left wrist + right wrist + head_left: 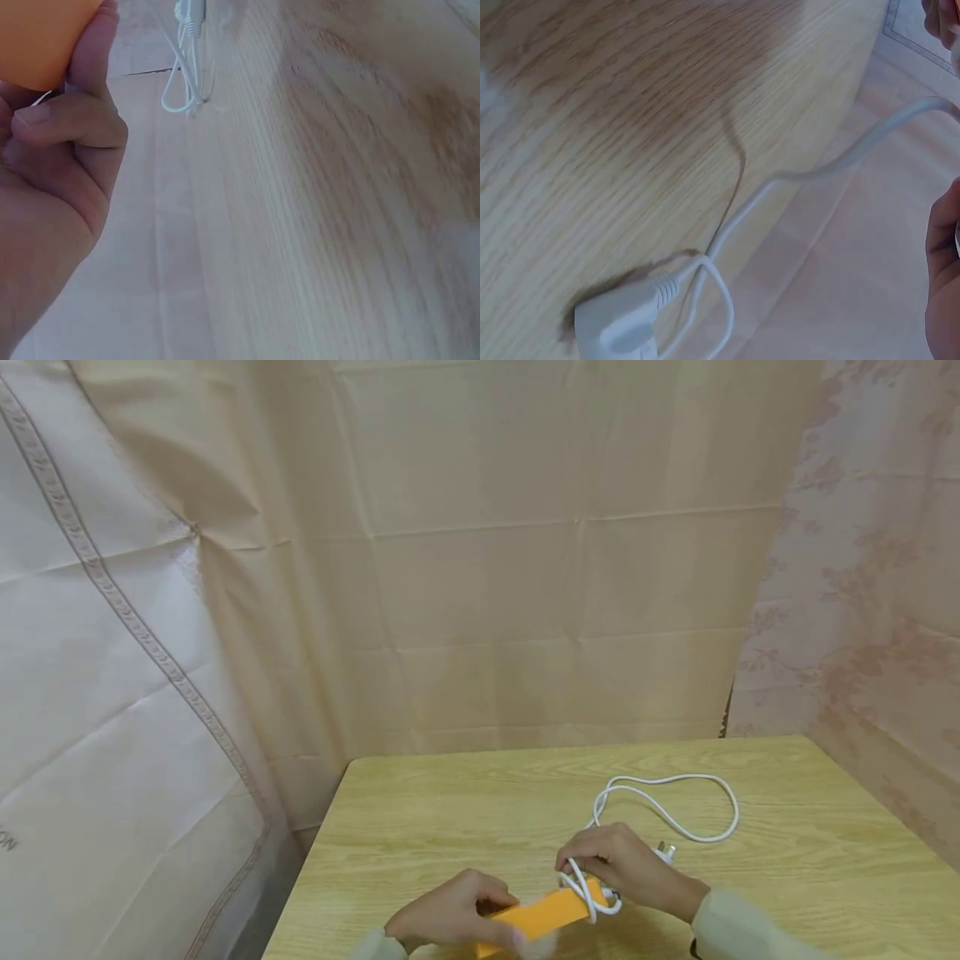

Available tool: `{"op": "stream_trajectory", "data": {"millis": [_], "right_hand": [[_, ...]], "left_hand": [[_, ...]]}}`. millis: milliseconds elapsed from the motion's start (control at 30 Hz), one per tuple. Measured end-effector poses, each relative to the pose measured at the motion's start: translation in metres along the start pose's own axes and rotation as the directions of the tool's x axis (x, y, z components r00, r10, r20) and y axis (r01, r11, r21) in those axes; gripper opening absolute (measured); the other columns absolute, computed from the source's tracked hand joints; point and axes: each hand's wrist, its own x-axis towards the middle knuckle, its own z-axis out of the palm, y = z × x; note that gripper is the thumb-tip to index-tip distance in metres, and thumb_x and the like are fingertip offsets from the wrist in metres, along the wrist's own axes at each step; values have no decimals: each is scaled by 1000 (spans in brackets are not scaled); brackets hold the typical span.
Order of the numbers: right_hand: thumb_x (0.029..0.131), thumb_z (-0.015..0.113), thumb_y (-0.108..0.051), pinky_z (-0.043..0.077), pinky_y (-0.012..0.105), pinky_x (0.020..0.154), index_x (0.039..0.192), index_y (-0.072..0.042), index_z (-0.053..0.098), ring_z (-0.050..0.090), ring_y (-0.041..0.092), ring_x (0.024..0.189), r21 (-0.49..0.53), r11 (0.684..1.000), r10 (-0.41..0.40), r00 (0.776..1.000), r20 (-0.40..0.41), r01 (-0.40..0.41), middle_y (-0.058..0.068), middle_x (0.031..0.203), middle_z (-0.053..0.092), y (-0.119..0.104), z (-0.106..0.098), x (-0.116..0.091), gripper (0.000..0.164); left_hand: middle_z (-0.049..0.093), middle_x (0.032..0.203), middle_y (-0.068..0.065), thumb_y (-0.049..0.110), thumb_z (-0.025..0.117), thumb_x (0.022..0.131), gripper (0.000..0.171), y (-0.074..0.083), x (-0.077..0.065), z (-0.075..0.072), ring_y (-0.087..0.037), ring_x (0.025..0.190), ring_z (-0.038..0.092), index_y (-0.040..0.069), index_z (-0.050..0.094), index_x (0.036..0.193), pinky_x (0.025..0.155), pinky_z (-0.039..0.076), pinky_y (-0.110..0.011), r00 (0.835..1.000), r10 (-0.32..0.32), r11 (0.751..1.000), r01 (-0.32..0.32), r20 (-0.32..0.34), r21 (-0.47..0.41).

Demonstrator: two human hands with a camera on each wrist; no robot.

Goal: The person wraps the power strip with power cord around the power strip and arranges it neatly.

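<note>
An orange power strip (553, 913) is held at a slant over the near part of the table. My left hand (457, 910) grips its left end, thumb along the near side. In the left wrist view the strip's orange end (45, 37) sits between the thumb and fingers. White cord (583, 893) loops around the strip's right end, where my right hand (626, 864) pinches it with thumb and fingers. Behind the right wrist lies the white plug (665, 854), its pins pointing up; the right wrist view shows this plug (622, 319) on the wood.
The rest of the cord (731, 802) lies in a wide loop on the wooden table (420, 827), beyond the right hand. Beige cloth (525, 610) hangs behind the table, with pale patterned cloth (885, 610) at the right and a whitish sheet (112, 693) at the left.
</note>
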Motion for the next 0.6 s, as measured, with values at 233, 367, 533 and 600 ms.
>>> {"op": "stream_trajectory", "data": {"millis": [233, 367, 533, 600], "right_hand": [[94, 68, 6, 59, 27, 75, 110, -16, 77, 73, 11, 92, 108, 988, 113, 994, 8, -114, -1, 102, 77, 2, 3, -3, 28], [98, 65, -2, 59, 29, 75, 108, -14, 77, 72, 11, 92, 160, 969, 189, 982, 17, -189, -2, 102, 77, 1, 4, -6, 20], [93, 72, -5, 59, 30, 74, 106, -14, 76, 70, 8, 88, 209, 955, 213, 977, 9, -210, -3, 97, 76, -1, 8, -5, 17], [91, 74, -2, 58, 31, 74, 107, -16, 75, 69, 8, 87, 212, 955, 214, 977, -3, -208, -3, 97, 76, -3, 10, -4, 21]], "left_hand": [[62, 84, 13, 36, 71, 98, 37, -3, -1, 0, 1, 71, 51, 5, 77, 118, 65, 42, -17, 1000, -5, 996, 4, -12, -84], [60, 83, 11, 35, 70, 99, 40, -4, -1, 1, 0, 71, 49, 2, 76, 119, 66, 41, -17, 1000, -3, 989, 2, -9, -150], [65, 90, 10, 38, 68, 100, 45, 1, -2, 3, -1, 75, 52, -2, 74, 119, 70, 44, -18, 999, 32, 973, -40, -37, -229], [66, 91, 9, 39, 67, 100, 46, 3, -1, 4, -2, 76, 52, -4, 74, 117, 70, 44, -18, 997, 46, 965, -59, -58, -255]]}}
